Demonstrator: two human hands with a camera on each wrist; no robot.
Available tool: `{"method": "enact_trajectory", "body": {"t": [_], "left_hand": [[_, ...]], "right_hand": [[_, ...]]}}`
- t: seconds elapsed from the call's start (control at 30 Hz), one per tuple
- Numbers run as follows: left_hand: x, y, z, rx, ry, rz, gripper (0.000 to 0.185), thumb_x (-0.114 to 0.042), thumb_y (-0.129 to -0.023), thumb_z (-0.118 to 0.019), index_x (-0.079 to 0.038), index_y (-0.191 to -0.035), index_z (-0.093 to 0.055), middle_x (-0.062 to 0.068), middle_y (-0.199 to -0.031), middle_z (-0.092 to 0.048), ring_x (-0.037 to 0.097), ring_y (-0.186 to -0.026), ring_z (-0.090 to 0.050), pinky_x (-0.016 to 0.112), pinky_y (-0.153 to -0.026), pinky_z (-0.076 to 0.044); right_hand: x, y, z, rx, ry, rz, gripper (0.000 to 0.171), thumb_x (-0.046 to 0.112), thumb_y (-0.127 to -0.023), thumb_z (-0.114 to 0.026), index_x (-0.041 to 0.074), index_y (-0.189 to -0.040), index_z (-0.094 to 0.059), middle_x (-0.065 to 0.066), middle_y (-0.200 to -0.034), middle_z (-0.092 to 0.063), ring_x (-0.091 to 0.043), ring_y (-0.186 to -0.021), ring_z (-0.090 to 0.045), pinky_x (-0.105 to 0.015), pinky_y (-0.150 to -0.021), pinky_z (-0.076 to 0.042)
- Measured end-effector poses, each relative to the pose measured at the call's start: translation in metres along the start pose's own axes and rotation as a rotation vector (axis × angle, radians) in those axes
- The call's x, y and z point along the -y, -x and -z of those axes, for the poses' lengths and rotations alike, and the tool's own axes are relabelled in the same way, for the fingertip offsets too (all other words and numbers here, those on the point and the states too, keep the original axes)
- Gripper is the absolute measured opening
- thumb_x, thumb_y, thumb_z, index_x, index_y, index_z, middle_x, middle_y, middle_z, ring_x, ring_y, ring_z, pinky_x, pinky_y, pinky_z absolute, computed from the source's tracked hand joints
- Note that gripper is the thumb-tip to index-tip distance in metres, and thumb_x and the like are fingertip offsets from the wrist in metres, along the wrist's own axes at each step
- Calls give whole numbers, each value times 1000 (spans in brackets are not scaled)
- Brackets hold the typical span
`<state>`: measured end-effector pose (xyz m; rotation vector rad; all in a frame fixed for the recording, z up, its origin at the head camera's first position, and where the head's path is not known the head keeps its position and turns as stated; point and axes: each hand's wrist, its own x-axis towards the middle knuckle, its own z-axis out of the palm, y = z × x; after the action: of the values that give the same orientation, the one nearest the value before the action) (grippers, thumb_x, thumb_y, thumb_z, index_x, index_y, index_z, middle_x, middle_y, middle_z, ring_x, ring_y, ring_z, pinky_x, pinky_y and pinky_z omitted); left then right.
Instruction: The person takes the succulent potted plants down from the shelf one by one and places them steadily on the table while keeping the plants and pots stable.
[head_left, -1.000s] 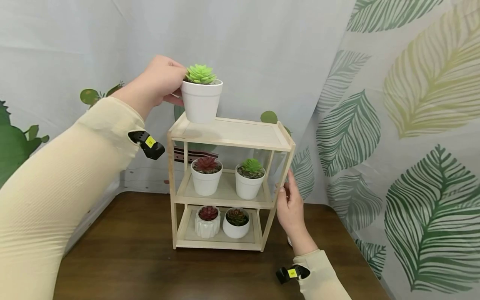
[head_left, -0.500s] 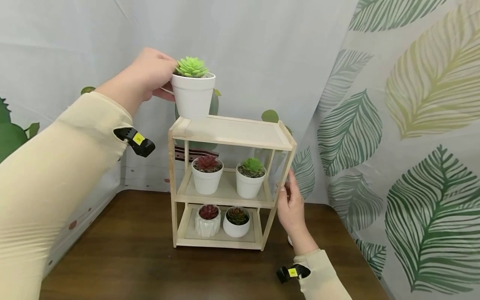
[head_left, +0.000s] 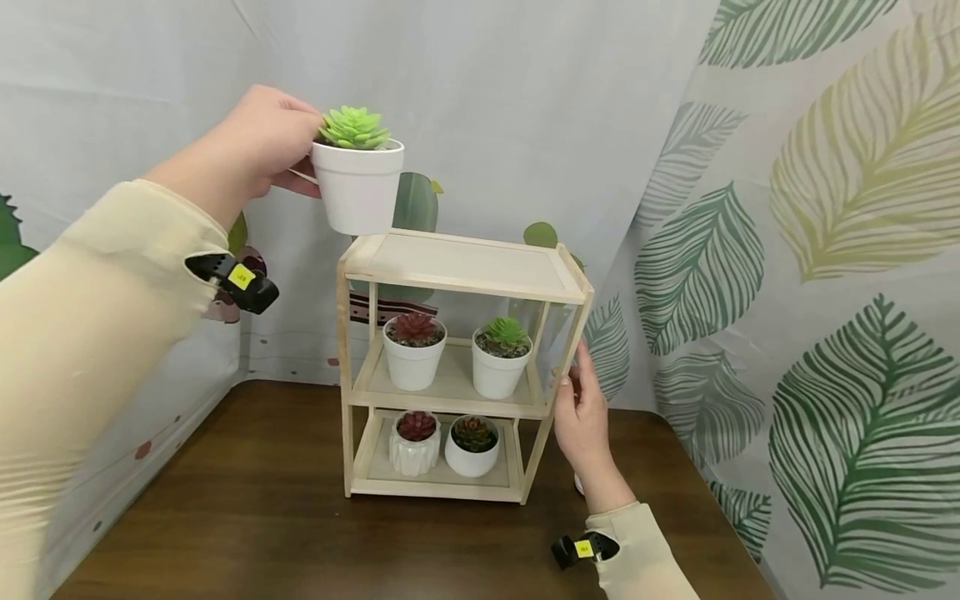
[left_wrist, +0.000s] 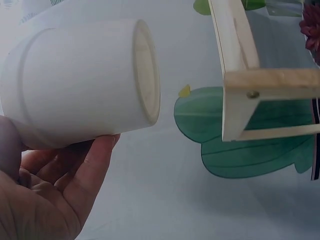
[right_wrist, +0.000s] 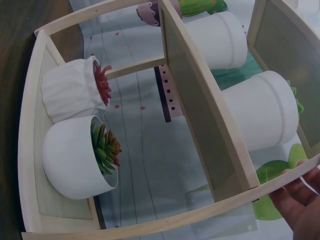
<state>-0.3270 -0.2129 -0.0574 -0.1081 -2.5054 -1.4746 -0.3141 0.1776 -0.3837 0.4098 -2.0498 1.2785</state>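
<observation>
White pot [head_left: 358, 190], containing bright green succulent [head_left: 354, 129]: pinched on its left side by left grip [head_left: 264, 140], raised near shelf's [head_left: 480, 265] top left corner, clear of it. Middle tier [head_left: 457, 407]: smooth pots with dark red succulent [head_left: 415, 328] and green succulent [head_left: 506, 332]. Bottom tier [head_left: 435, 490]: ribbed pot [head_left: 414, 457], red rosette [head_left: 417, 426]; round pot [head_left: 471, 462], reddish-green rosette [head_left: 474, 433]. Right grip [head_left: 583, 421] clasps shelf's right side.

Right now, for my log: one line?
left hand holds tapered white pot with green succulent; right hand touches pale wooden three-tier shelf; pot off shelf
</observation>
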Motion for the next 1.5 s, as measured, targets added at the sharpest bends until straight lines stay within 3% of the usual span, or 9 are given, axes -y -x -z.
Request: {"method": "enact_trajectory", "body": {"t": [0.13, 0.37, 0.8, 1.13, 1.3, 1.4, 1.5], "left_hand": [[7, 2, 10, -10, 24, 5, 35, -23, -106, -45, -18, -125, -73, -9, -85, -68, 12, -71, -73, 38, -67, -64], [20, 5, 27, 0, 49, 26, 34, -22, -106, -46, -26, -94, -78, -9, -80, -69, 14, -69, -73, 39, -65, -64], [51, 17, 50, -16, 59, 24, 47, -18, -105, -42, -30, -76, -78, -11, -73, -69, 13, -63, -71, 35, -60, -63], [84, 27, 59, -55, 2, 7, 44, -21, -106, -44, -36, -82, -78, -19, -77, -66, 8, -66, -71, 32, -60, -62], [104, 38, 56, -91, -58, -17, 40, -22, -105, -44, -40, -88, -75, -20, -77, -63, 5, -66, -69, 32, -59, -62], [116, 45, 53, -110, -125, -26, 34, -26, -106, -43, -26, -114, -76, -17, -86, -63, 3, -68, -67, 31, -59, -62], [127, 51, 50, -123, -184, -39, 44, -31, -107, -42, -7, -136, -65, -9, -95, -63, 0, -70, -66, 30, -61, -62]], "right_hand": [[-1, 1, 0, 6, -3, -10, 65, 7, -105, -47, 27, -164, -27, -21, -123, -69, -32, -108, -69, -37, -78, -55], [-1, 1, -1, 7, -3, -16, 65, 7, -106, -47, 29, -164, -28, -19, -121, -70, -30, -107, -68, -36, -77, -55], [2, 2, -2, 7, -18, -8, 66, 7, -105, -47, 30, -164, -28, -20, -121, -70, -30, -107, -68, -32, -76, -54], [4, 2, 0, 10, -26, -7, 67, 6, -105, -48, 32, -163, -27, -19, -130, -69, -31, -111, -69, -39, -80, -57], [4, 2, -2, 7, -56, -26, 67, 4, -105, -50, 30, -163, -30, -19, -135, -67, -31, -114, -69, -33, -82, -56], [6, 1, -4, 3, -69, -45, 67, 1, -104, -50, 25, -163, -30, -21, -139, -65, -33, -117, -68, -28, -83, -55], [11, 1, -5, 3, -70, -66, 66, -2, -104, -48, 20, -163, -30, -23, -141, -62, -36, -120, -66, -31, -85, -56]]}}
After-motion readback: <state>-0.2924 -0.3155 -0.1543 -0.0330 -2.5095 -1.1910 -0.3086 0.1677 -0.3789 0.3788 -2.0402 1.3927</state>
